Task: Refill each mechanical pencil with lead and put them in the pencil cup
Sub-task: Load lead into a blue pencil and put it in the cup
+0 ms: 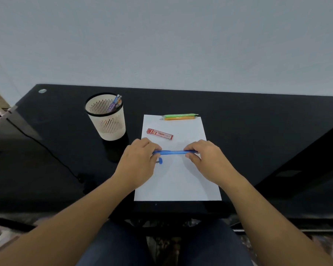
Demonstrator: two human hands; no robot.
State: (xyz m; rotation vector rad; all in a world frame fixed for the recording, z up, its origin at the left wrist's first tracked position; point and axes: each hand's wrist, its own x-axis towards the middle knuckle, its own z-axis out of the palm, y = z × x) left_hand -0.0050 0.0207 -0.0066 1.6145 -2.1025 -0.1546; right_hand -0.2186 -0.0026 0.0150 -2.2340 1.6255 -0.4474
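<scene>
A blue mechanical pencil [172, 152] lies level above the white paper sheet [178, 181]. My left hand [140, 160] grips its left end and my right hand [204, 157] grips its right end. A small blue cap [160, 161] shows just below my left fingers; whether they hold it I cannot tell. The red lead case [159, 134] rests on the paper beyond my hands. A green pencil [179, 115] and an orange pencil [178, 118] lie side by side at the paper's far edge. The cream slotted pencil cup [107, 117] stands to the left with pencils [115, 103] inside.
The black desk [258, 131] ends at a pale wall behind. A dark cable [46, 148] runs across the left part of the desk. My legs show below the desk's front edge.
</scene>
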